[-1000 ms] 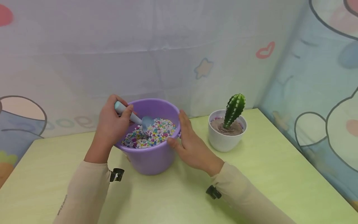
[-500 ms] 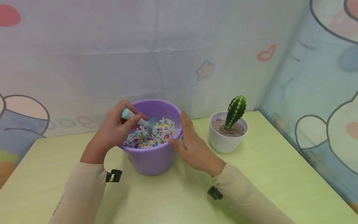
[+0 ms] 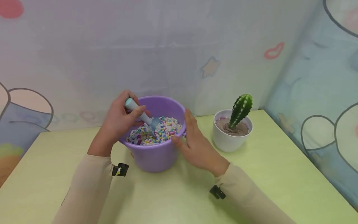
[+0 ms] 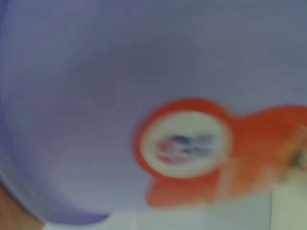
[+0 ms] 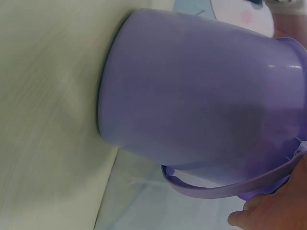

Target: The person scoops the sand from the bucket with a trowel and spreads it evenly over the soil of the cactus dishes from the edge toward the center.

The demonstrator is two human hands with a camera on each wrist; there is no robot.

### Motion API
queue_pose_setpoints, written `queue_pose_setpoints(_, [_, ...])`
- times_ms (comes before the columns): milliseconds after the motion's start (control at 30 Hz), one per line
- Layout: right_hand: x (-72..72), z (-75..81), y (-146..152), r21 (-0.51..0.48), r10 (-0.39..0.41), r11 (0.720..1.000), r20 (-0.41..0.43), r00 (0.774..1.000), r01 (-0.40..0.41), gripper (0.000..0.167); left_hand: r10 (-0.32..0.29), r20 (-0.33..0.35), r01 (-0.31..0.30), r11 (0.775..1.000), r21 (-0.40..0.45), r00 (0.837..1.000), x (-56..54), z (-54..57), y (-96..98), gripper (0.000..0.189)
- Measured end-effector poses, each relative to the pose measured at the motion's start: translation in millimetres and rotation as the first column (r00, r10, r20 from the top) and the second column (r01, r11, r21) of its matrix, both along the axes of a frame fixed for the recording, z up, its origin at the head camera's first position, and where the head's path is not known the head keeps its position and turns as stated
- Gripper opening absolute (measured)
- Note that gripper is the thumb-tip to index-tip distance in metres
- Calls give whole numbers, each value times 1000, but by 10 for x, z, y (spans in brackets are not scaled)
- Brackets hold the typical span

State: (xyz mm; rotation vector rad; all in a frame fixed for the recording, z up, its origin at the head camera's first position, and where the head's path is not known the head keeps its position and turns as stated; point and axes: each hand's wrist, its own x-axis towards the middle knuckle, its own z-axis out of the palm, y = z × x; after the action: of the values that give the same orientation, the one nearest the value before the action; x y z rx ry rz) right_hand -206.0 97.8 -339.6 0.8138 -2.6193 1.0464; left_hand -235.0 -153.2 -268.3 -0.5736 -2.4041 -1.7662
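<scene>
In the head view my left hand [image 3: 118, 117] grips the pale blue handle of a small toy shovel [image 3: 145, 118]. The shovel's blade dips into multicoloured pellets [image 3: 169, 127] inside a purple bucket [image 3: 155, 159]. On the bucket's right side my right hand [image 3: 200, 148] rests with fairly straight fingers along the outer wall, its thumb at the rim. The right wrist view shows the bucket's handle [image 5: 225, 190] hanging beside that hand [image 5: 278, 208]. A blurred orange sticker [image 4: 254, 143] on the bucket's wall fills part of the left wrist view; the left fingers are not seen there.
A white pot [image 3: 227, 141] with brown filling and a green cactus [image 3: 241, 111] stands right of the bucket, close to the right hand. The yellow-green tabletop [image 3: 170, 199] meets a printed cloth backdrop [image 3: 112, 62] behind and at the right.
The left hand has shifted a little to the right with the shovel, whose blade now sits lower among the pellets. The right hand stays at the bucket's rim. The head view has shifted slightly.
</scene>
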Motion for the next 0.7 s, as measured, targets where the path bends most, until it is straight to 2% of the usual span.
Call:
queue_pose_setpoints(67, [-9, 8, 8, 0, -13, 1000, -10, 1000, 13, 92, -57, -33, 57, 998, 9, 998, 12, -7, -1, 19])
queue_pose_setpoints(133, [-15, 6, 5, 1, -15, 1000, -4, 1000, 15, 93, -82, -42, 83, 996, 12, 996, 33, -18, -13, 17])
queue_pose_setpoints(300, [-15, -6, -13, 2, 6, 1000, 24, 1000, -6, 92, -28, -23, 27, 1000, -7, 999, 65, -43, -25, 19])
queue_pose_setpoints(567, [-13, -15, 1, -2, 0, 1000, 7, 1000, 0, 90, 1, -38, -2, 1000, -14, 999, 56, -57, -5, 19])
queue_pose_setpoints(700, [-7, -4, -5, -4, 3, 1000, 6, 1000, -3, 92, 46, -34, -46, 999, -8, 998, 49, -51, 7, 20])
